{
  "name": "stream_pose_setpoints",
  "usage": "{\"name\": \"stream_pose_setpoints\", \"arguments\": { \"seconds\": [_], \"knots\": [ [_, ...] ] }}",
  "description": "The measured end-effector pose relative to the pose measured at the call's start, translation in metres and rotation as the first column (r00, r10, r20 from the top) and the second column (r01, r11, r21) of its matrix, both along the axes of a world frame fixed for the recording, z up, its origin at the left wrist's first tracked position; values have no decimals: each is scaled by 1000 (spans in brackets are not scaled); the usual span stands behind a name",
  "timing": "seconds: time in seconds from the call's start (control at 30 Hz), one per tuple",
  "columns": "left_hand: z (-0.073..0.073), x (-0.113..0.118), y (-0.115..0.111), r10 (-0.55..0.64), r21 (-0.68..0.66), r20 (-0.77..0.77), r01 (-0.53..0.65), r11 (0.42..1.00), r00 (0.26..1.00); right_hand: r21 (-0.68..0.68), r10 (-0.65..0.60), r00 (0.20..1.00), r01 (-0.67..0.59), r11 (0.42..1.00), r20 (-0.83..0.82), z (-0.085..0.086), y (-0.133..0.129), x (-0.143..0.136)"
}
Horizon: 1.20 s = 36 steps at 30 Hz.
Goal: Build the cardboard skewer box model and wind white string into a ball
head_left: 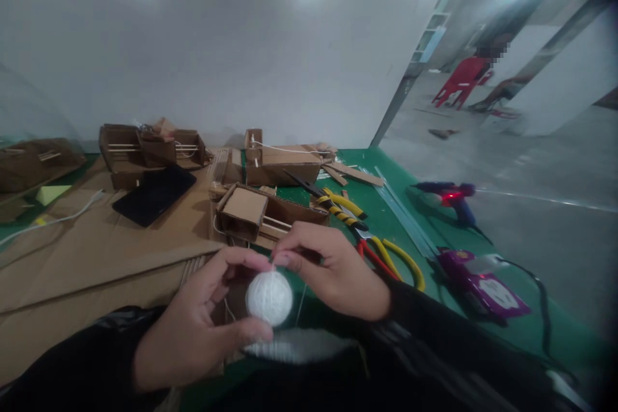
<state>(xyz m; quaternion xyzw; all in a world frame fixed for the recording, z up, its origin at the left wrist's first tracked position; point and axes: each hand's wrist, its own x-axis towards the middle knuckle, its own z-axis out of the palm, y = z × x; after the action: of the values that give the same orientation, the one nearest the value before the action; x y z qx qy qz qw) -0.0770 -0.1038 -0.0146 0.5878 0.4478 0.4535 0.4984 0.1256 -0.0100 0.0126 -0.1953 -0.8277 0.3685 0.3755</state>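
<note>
A ball of white string (269, 298) is held upright between the thumb and fingers of my left hand (186, 331). My right hand (333, 273) has thumb and forefinger pinched together at the top of the ball, on what looks like the string's end. A thin strand hangs down beside the ball on the right. Just beyond my hands lies a cardboard box (244, 209) with thin wooden sticks across its opening. Below the ball, a pale wound bundle (302, 346) shows, partly hidden and blurred.
Pliers with yellow-black grips (342, 209) and a tool with red and yellow handles (398, 261) lie right of centre. Farther right are clear glue sticks (405, 215), a glue gun (451, 196) and a purple box (483, 286) with a cord. Cardboard pieces (154, 148) and a black panel (157, 193) lie left.
</note>
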Motion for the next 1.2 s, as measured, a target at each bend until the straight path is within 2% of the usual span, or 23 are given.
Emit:
{"name": "stream_pose_setpoints", "arguments": {
  "seconds": [0.1,0.17,0.27,0.37,0.5,0.6,0.7,0.87,0.9,1.07,1.2],
  "knots": [
    [0,-2,0,21,145,-137,-1,989,990,-126,-54,998,59,990,44,-16,2,-2],
    [-1,-2,1,40,219,-196,4,976,980,-158,-35,996,48,986,80,-24,-2,-3],
    [-1,-1,3,76,195,-221,-32,980,972,-164,30,988,-5,986,150,-29,-14,-6],
    [-1,-1,5,151,153,-303,-108,982,941,-129,58,971,-29,991,234,-25,-31,-6],
    [-5,-3,8,223,205,-426,-147,968,877,-54,50,969,-38,998,242,-9,-47,2],
    [-8,-4,10,175,164,-396,-118,979,901,10,28,978,-31,999,205,6,-50,10],
    [-4,-4,12,75,143,-397,-19,990,915,88,57,983,-74,993,175,19,-45,13],
    [5,-4,12,18,260,-408,97,961,913,153,137,976,-164,975,170,27,-25,8],
    [4,-3,10,9,254,-395,100,962,919,161,144,977,-169,972,160,26,-21,6],
    [-3,-2,0,70,152,-201,-40,988,977,169,137,990,-141,975,35,14,-3,2],
    [3,-2,-2,11,258,-289,67,964,957,92,63,998,-61,994,-11,0,7,-1]
  ]
}}
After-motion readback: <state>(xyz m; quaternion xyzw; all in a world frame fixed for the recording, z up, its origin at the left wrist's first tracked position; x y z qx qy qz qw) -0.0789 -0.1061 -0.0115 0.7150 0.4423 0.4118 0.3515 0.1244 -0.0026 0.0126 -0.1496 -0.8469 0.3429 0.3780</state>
